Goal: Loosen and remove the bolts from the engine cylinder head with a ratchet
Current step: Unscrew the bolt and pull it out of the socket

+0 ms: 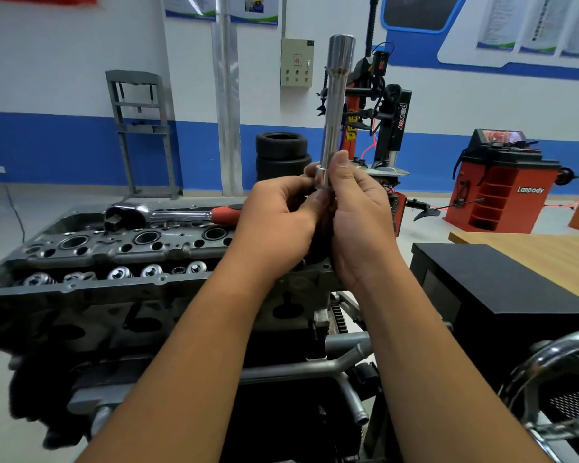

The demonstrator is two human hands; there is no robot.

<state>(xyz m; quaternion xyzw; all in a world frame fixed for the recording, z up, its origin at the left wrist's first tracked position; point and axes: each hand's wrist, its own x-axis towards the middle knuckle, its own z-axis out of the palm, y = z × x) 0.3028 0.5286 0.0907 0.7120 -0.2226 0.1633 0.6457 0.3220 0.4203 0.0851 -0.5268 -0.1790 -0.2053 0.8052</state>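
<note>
Holding socket extension (335,105) upright — both hands.

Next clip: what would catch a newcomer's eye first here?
The long chrome socket held upright at centre frame, gripped at its base by both the left hand and right hand. Behind the left hand, the ratchet with its red grip lies on the far edge of the cylinder head.

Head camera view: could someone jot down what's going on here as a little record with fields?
held tool: long socket extension, upright
left hand: pinches its lower end
right hand: grips its lower end
ratchet: lying on the cylinder head, untouched
background: stacked tyres, orange machine
</note>
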